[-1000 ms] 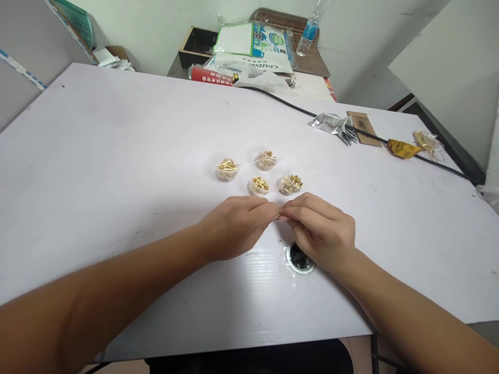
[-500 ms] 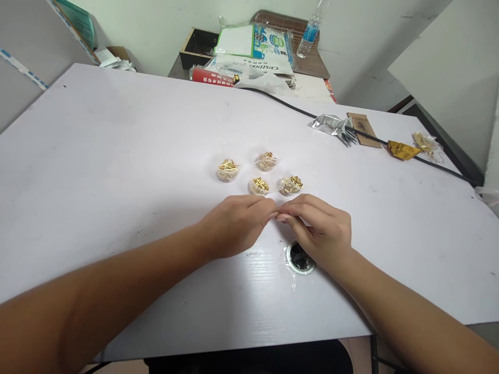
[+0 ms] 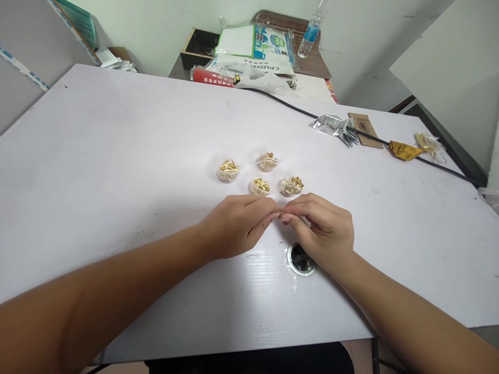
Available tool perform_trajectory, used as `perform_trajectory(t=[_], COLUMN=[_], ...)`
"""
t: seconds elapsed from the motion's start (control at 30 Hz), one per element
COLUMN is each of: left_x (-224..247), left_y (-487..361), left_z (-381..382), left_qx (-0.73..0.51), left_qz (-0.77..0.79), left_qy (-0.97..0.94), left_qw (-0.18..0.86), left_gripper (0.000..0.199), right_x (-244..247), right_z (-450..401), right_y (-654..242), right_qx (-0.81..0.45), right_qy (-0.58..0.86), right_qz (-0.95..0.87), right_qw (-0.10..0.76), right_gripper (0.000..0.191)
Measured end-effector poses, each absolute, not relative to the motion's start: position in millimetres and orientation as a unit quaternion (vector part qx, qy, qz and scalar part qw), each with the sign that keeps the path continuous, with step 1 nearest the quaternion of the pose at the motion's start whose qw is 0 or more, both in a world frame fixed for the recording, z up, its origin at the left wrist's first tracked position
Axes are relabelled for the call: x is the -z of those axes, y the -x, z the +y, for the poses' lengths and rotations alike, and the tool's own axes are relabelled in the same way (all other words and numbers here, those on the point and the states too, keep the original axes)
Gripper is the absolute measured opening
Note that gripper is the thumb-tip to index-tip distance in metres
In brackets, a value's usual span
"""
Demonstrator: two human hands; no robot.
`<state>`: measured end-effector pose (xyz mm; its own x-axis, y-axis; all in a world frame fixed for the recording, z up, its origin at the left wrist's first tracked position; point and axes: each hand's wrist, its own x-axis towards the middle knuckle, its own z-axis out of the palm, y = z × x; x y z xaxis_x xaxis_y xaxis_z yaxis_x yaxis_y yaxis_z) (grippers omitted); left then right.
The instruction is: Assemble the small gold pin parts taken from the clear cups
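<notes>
My left hand and my right hand meet fingertip to fingertip above the white table, both closed in a pinch. Between them shows a bit of a small gold metal piece, mostly hidden by the fingers. Just beyond the hands stand several small clear cups of gold metal parts. One cup has long thin pins, another fine pieces. Nearest my knuckles are a cup of short rods and a cup of short tube-like parts.
A round cable hole with a pale rim lies below my right hand. A black cable crosses the back right, by silver foil, cardboard and gold foil. Behind the table are a bottle and a black box.
My fingertips have shifted very slightly to the right, and a little more of the thin gold piece shows between them. The cups have stayed in place.
</notes>
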<state>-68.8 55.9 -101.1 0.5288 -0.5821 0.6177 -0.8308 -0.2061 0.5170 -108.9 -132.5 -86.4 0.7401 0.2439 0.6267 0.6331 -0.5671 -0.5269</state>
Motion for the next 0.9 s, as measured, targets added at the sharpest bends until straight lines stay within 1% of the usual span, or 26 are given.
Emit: perform_trajectory(t=[0.37,0.47,0.57,0.7,0.9], left_x=[100.9,101.8,101.4,100.2,100.7], left_y=[67.9,67.8,68.0,67.9,66.8], left_z=[55.8,56.4,56.7,56.3,55.4], left_qx=[-0.119,-0.114,-0.117,-0.113,-0.125], left_qz=[-0.463,-0.466,-0.465,-0.468,-0.452], left_qy=[-0.757,-0.76,-0.761,-0.759,-0.755], left_qw=[0.445,0.439,0.437,0.438,0.459], left_gripper=[0.016,0.016,0.016,0.016,0.013], right_x=[86.7,87.2,87.1,87.5,89.0], right_z=[-136.0,-137.4,-137.7,-137.6,-139.4], right_y=[108.6,108.6,108.1,107.6,108.3], right_qx=[0.231,0.215,0.197,0.141,0.096], right_qy=[0.872,0.878,0.876,0.875,0.884], right_qz=[-0.287,-0.296,-0.304,-0.307,-0.298], right_qw=[0.322,0.31,0.319,0.346,0.348], right_gripper=[0.013,0.015,0.019,0.022,0.019])
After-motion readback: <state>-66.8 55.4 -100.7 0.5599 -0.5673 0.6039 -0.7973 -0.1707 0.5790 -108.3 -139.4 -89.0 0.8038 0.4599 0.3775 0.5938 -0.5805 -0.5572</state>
